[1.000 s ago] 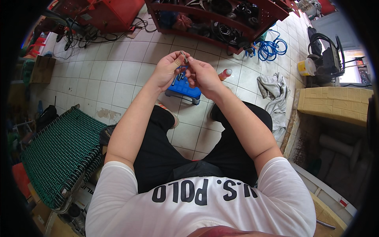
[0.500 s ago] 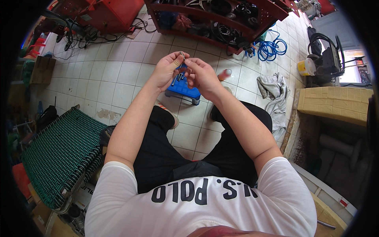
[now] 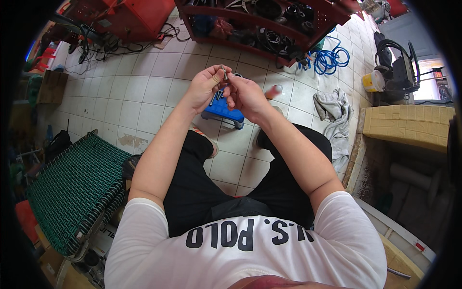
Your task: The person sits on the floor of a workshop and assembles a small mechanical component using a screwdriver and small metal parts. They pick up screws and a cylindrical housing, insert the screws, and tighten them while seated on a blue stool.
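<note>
Above a small blue stool (image 3: 223, 110), my hands meet at a small metal bolt (image 3: 225, 75). The thumb and fingers of my left hand (image 3: 205, 85) pinch it from one side. My right hand (image 3: 248, 94) holds it from the other side, its lower fingers curled. Part of the bolt is hidden by my fingertips. Several dark metal bolts or similar rods (image 3: 216, 96) lie on the stool top, just beneath my hands.
A bottle with reddish contents (image 3: 274, 91) stands right of the stool. Beyond are a red parts rack (image 3: 240, 48) and a coiled blue hose (image 3: 332, 58). A grey cloth (image 3: 337, 125) lies at right; a green woven seat (image 3: 79, 185) stands at left.
My fingers have shifted slightly around the bolt, which now shows a little lower between the fingertips. Both arms stay almost in place.
</note>
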Demonstrator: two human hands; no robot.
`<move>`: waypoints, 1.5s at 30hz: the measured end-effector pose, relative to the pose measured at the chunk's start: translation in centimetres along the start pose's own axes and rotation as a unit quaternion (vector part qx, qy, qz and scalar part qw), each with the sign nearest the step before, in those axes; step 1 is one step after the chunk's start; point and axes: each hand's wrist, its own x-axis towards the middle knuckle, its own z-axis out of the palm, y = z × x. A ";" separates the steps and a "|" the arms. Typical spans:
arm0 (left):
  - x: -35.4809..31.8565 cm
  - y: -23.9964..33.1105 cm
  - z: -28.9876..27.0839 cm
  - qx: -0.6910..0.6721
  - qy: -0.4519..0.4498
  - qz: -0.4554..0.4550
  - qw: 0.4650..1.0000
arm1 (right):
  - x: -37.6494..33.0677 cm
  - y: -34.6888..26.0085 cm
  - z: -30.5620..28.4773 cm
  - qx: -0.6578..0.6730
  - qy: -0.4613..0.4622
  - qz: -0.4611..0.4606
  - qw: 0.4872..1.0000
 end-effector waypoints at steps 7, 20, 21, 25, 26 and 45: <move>-0.1 0.1 0.1 -0.012 0.001 0.006 1.000 | 0.0 0.1 0.2 -0.001 0.008 -0.019 1.000; -0.1 0.5 1.2 -0.007 0.039 0.046 0.998 | 0.2 0.1 0.0 -0.013 0.020 -0.046 0.999; 0.0 0.4 1.1 -0.010 0.048 0.055 0.997 | 0.3 0.2 -0.1 -0.017 0.019 -0.048 0.998; 0.4 -0.5 -0.8 0.045 0.050 0.079 0.995 | 0.3 0.3 0.0 -0.030 0.022 -0.059 0.998; 0.4 -0.5 -1.0 0.063 0.042 0.088 0.993 | 0.3 0.3 0.0 -0.032 0.024 -0.062 0.997; -0.2 1.2 1.8 -0.005 0.046 0.042 0.998 | 0.8 -0.2 -0.9 -0.015 0.102 -0.095 0.990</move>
